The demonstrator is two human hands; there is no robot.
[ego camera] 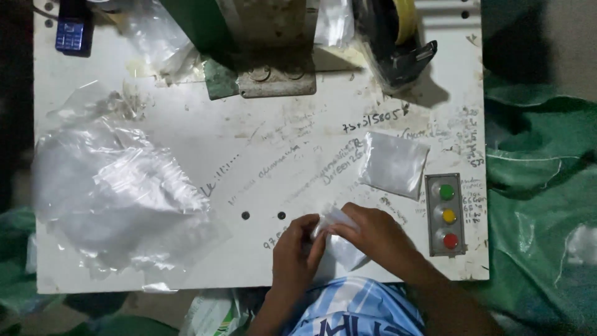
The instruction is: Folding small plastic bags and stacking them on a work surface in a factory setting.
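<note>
Both hands, left hand (297, 247) and right hand (373, 233), pinch one small clear bag (336, 219).

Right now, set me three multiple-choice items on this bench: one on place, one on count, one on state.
1. Where does the button panel sit on the white table?
A. right edge
B. left edge
C. top middle

2. How many round buttons does it carry?
A. two
B. three
C. five

3. What are the hands doing?
A. resting flat and apart
B. both pinching a small clear bag
C. pressing a button

Answers:
1 A: the panel lies by the table's right edge, below the flat clear bag.
2 B: green, yellow and red buttons show.
3 B: the left hand and right hand meet on the small bag.
</note>
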